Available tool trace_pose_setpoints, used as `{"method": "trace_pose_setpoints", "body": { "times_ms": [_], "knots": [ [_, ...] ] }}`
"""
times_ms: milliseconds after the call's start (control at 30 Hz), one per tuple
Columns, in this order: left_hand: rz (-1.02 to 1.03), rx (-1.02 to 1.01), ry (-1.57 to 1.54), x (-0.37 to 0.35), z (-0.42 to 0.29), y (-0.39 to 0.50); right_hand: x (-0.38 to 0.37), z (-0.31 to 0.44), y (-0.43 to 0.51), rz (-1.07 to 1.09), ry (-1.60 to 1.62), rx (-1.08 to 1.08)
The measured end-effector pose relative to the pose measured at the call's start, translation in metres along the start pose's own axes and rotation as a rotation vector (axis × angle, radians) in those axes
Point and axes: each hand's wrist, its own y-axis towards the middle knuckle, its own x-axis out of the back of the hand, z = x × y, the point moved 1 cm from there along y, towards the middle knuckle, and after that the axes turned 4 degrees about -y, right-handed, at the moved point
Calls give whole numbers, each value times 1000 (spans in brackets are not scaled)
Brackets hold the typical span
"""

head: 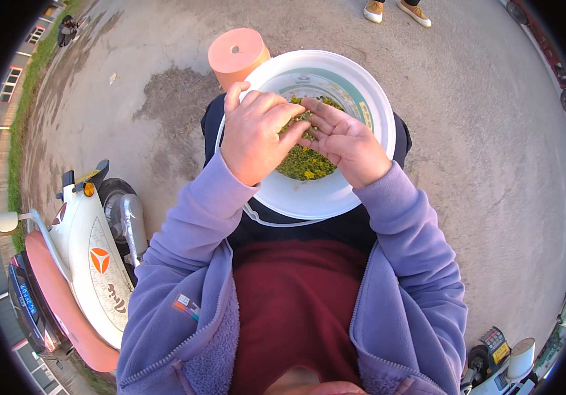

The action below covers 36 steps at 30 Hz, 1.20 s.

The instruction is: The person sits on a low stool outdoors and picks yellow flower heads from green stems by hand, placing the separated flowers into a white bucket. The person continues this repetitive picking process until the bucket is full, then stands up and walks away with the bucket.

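A white plastic bucket [312, 206] stands between my knees, with yellow flowers and small green buds [307, 160] inside it. Over its opening my left hand [258, 131] pinches a small green sprig with round buds [304, 117] between thumb and fingers. My right hand [347, 140] is palm up beside it, fingers stretched under and against the sprig; some small buds lie at its fingers. Whether the right fingers grip anything is hard to tell. The bucket's wire handle hangs on the side nearest my body.
A pink cylinder with a hole in its top [238, 52] stands just beyond the bucket. A white and pink electric scooter [85, 256] is parked at left, another scooter [502, 368] at lower right. A person's shoes [373, 11] are ahead; another person [67, 30] crouches far left.
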Motion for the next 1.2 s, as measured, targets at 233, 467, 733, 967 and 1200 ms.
{"method": "trace_pose_setpoints", "body": {
  "times_ms": [233,467,733,967,1200],
  "knots": [
    [-8,52,-80,0,4,0,6,-1,0,-114,-193,4],
    [44,167,-281,2,3,-1,0,-2,1,-244,-359,98],
    [170,483,-636,2,-3,-7,-3,3,-1,-360,-674,287],
    [296,903,-1217,-3,5,-15,-2,6,-3,-378,-374,70],
    [272,1073,-1650,-11,0,-17,-4,8,-4,-378,-351,123]
  ]
}}
